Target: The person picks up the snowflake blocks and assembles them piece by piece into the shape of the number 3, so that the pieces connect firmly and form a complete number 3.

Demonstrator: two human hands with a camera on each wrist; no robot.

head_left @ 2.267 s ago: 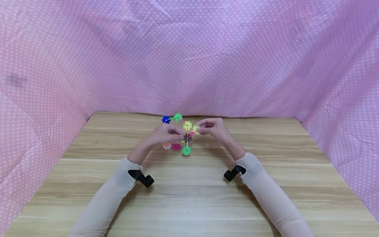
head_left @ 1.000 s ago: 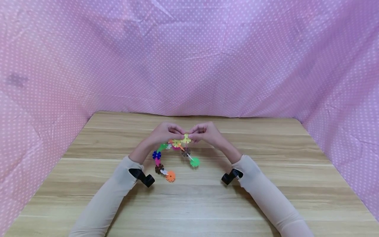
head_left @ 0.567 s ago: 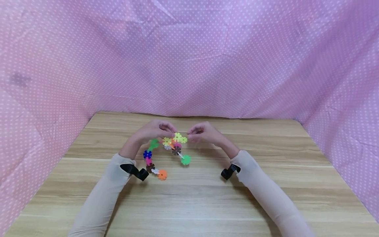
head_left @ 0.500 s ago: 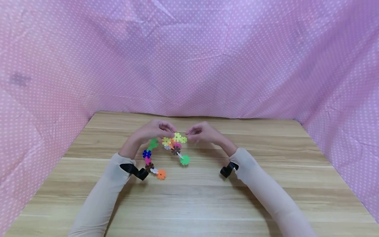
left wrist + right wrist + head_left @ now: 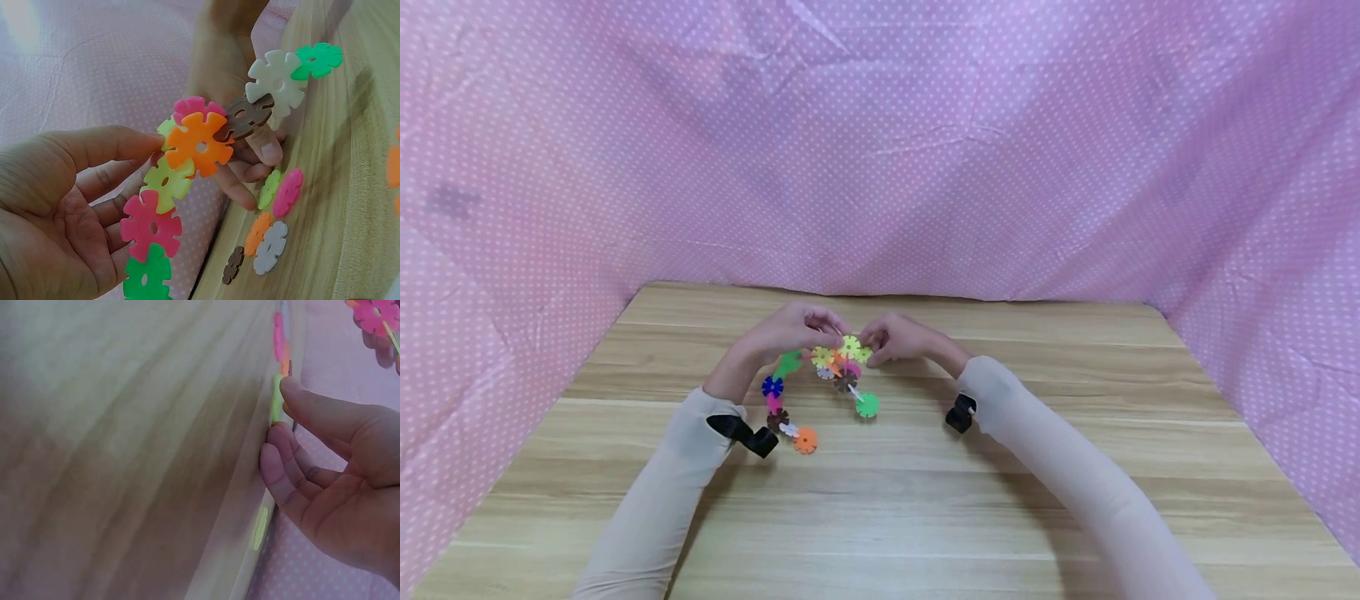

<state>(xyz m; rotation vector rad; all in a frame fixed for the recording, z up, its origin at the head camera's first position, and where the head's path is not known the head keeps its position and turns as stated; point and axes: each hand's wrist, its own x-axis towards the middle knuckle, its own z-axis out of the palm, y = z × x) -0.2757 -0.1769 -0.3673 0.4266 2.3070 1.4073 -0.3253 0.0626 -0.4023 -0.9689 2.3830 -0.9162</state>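
A chain of interlocking notched plastic discs, among them a white disc [image 5: 275, 81], an orange disc [image 5: 200, 145] and a dark blue disc [image 5: 772, 386], hangs in an arch above the table. My left hand [image 5: 793, 327] pinches a yellow-green disc [image 5: 850, 347] of this chain between thumb and fingers. Just to its right is my right hand [image 5: 901, 337], low at the tabletop. Its parted thumb and fingers are at a loose yellow-green disc [image 5: 277, 400]; in the left wrist view the chain partly covers this hand. Whether the fingers grip the disc is unclear.
Beside the loose yellow-green disc on the wooden table [image 5: 880, 517] lie a pink disc [image 5: 288, 192], an orange disc [image 5: 258, 233], a grey disc [image 5: 270, 248] and a brown disc [image 5: 233, 265]. A pink dotted cloth [image 5: 880, 167] stands behind the table.
My right hand has let go of the chain's yellow-green disc, then moved left to the loose one. My left hand has shifted left with the chain, which has turned.
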